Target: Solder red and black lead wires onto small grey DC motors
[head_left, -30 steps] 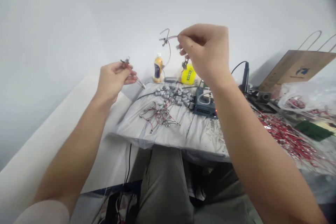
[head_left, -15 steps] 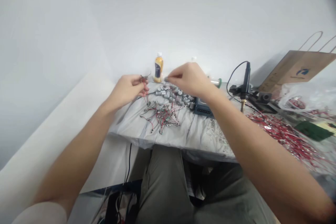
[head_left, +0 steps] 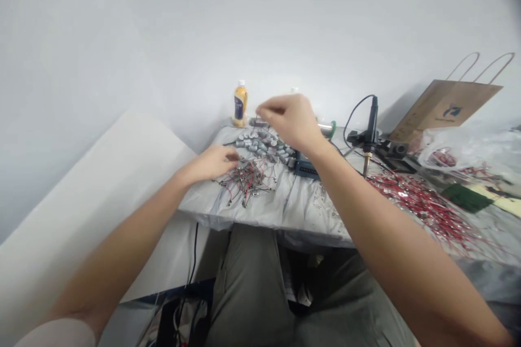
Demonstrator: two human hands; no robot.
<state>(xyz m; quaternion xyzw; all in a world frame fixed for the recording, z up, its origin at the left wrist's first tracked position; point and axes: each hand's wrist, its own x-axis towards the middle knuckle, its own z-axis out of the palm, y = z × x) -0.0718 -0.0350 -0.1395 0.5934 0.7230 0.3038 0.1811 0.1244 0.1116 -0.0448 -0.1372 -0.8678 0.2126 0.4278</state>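
My left hand (head_left: 215, 162) is low over the table, its thumb and fingers curled together at the left edge of a tangle of red and black wires with small parts on their ends (head_left: 246, 176). Whatever lies between those fingertips is too small to make out. Raised above the far side of a heap of grey cylindrical parts (head_left: 260, 143), my right hand (head_left: 288, 117) has thumb and fingertips pinched together. A thin dark strand seems to show below the pinch, but its kind is unclear.
Behind the heap stands a bottle of orange drink (head_left: 240, 104). A blue box (head_left: 306, 167) sits under my right forearm, near a soldering iron (head_left: 371, 124) upright in its holder. To the right are many red wires (head_left: 423, 206), a plastic bag (head_left: 484, 146) and a paper bag (head_left: 443, 108).
My left hand has come down to the wire tangle; the red wires that hung from its fingers no longer show there. My right hand stays pinched, slightly higher. The view has shifted a little.
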